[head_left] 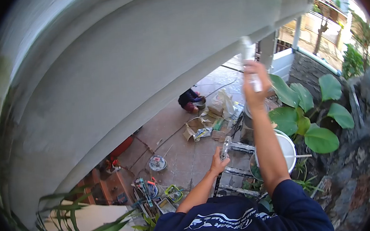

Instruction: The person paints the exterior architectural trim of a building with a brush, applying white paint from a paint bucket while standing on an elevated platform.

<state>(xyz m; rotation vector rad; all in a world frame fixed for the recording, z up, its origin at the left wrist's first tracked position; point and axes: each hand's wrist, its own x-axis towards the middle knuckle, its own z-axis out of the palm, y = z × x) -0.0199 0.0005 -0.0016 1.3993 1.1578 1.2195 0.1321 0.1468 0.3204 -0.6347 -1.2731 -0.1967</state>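
Observation:
My right hand (256, 75) is raised near the lower edge of the grey overhead wall (157, 52). Its fingers are wrapped round a white paintbrush (246, 48), which is blurred by motion. Lower down, my left hand (218, 162) is closed on the paint-spattered side rail of a ladder (239, 172). Beside the ladder, partly behind my right forearm, is a white bucket (289, 143) with pale contents and a stick (303, 155) across its rim.
Far below, a person (189, 100) crouches on the tiled floor (175, 149) by a small bucket (200, 105). Torn bags (199, 127) and a paint pail (157, 162) lie about. Large-leaved plants (321, 138) and a rough stone wall (353, 180) stand at my right.

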